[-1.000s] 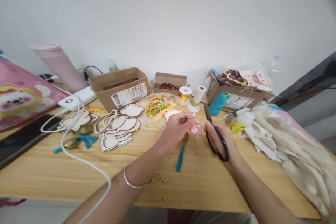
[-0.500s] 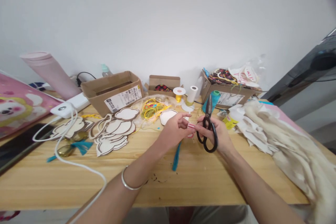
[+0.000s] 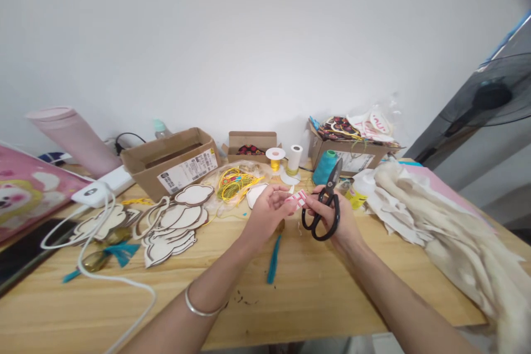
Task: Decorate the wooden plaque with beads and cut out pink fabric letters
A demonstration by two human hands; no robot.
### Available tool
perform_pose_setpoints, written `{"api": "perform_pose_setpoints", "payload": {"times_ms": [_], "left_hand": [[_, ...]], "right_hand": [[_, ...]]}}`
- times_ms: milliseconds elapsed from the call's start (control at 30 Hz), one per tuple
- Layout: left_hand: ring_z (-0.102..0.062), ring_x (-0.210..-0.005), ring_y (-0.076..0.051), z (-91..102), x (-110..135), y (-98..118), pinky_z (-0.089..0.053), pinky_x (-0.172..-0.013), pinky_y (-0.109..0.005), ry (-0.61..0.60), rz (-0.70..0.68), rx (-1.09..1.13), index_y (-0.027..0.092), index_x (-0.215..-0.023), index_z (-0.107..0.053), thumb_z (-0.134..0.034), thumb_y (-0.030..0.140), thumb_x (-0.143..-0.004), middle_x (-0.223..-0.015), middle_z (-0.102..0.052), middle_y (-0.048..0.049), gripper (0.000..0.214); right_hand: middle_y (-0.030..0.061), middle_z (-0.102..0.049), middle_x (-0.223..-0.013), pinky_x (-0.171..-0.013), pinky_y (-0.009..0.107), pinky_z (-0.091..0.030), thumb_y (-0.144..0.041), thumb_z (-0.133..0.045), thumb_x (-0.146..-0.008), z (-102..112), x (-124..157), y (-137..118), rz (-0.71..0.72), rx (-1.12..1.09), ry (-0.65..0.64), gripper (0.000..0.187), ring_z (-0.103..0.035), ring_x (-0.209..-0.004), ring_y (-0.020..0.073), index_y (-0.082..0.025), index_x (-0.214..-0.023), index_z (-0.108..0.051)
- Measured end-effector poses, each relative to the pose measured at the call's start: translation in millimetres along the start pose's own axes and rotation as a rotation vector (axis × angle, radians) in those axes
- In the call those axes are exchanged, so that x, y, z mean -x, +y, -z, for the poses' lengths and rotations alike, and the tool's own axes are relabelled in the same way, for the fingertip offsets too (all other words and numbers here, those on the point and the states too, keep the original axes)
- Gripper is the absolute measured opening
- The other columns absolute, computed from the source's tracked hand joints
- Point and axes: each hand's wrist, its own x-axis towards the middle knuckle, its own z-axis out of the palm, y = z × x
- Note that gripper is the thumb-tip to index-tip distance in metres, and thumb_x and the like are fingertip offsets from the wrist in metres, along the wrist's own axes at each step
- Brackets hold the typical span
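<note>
The left hand (image 3: pixel 266 211) and right hand (image 3: pixel 343 219) pinch the patch (image 3: pixel 297 199) between them above the worktop (image 3: pixel 327 298), while the scissors (image 3: pixel 332 181) sit in the right hand, blades toward 1 o'clock, apparently to leave its fingertips free, the tassel (image 3: pixel 273 261) lying at the patch's 7 o'clock.

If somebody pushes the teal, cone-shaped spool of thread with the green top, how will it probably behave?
The teal thread spool might tip if pushed near its green top, since it stands taller than wide. On its side, it would probably roll in a curve, because its round body narrows upward. It seems firm, being neatly wound.
</note>
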Motion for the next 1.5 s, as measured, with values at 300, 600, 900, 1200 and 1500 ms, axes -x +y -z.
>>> {"api": "perform_pose_setpoints", "payload": {"times_ms": [300, 600, 900, 1200, 1500], "left_hand": [[-0.054, -0.065, -0.008, 2.1, 0.2, 8.4, -0.041, -0.061, -0.020, 0.106, -0.004, -0.050, 0.015, -0.088, -0.055, -0.068, 0.023, -0.061, -0.073, -0.062, 0.0005, 0.031], [-0.054, -0.060, -0.009, 4.2, 1.1, -0.7, -0.040, -0.057, -0.020, -0.092, -0.066, -0.136, 0.017, -0.095, -0.054, -0.067, 0.021, -0.064, -0.066, -0.059, 0.0033, 0.034], [-0.062, -0.079, -0.012, 25.6, -2.7, 30.9, -0.048, -0.075, -0.024, -0.060, 0.138, 0.212, 0.012, -0.088, -0.062, -0.067, 0.029, -0.067, -0.089, -0.066, -0.0077, 0.027], [-0.060, -0.065, -0.007, 31.6, 5.5, 14.4, -0.049, -0.066, -0.017, 0.019, 0.132, 0.268, 0.012, -0.072, -0.063, -0.075, 0.026, -0.059, -0.070, -0.065, -0.0012, 0.023], [-0.056, -0.055, -0.005, 43.1, 9.1, 17.6, -0.046, -0.052, -0.015, 0.124, 0.069, 0.110, 0.016, -0.090, -0.053, -0.074, 0.024, -0.059, -0.069, -0.062, 0.0021, 0.038]], "right_hand": [[-0.0035, -0.059, -0.057, -0.036, 0.019, -0.038, -0.034, -0.071, -0.062, 3.1, 0.6, 5.5, 0.055, 0.155, -0.095, 0.033, -0.048, -0.039, 0.0070, -0.018, -0.084, -0.051], [-0.0043, -0.060, -0.057, -0.043, 0.021, -0.042, -0.028, -0.080, -0.046, -4.6, 2.1, -4.0, 0.096, 0.210, -0.155, 0.040, -0.052, -0.046, 0.0085, -0.018, -0.076, -0.054], [-0.0046, -0.060, -0.054, -0.047, 0.021, -0.043, -0.030, -0.079, -0.045, -34.5, -0.8, -14.9, 0.047, 0.110, -0.163, 0.044, -0.054, -0.046, 0.0090, -0.017, -0.077, -0.053], [-0.0046, -0.058, -0.053, -0.049, 0.024, -0.044, -0.037, -0.076, -0.051, -38.4, -14.8, 12.1, 0.158, 0.141, -0.216, 0.040, -0.055, -0.048, 0.0109, -0.016, -0.080, -0.056], [0.0005, -0.062, -0.064, -0.054, 0.025, -0.041, -0.047, -0.070, -0.057, -19.1, -6.2, -10.6, 0.288, 0.308, -0.204, 0.042, -0.055, -0.059, 0.0138, -0.018, -0.086, -0.058]]}}
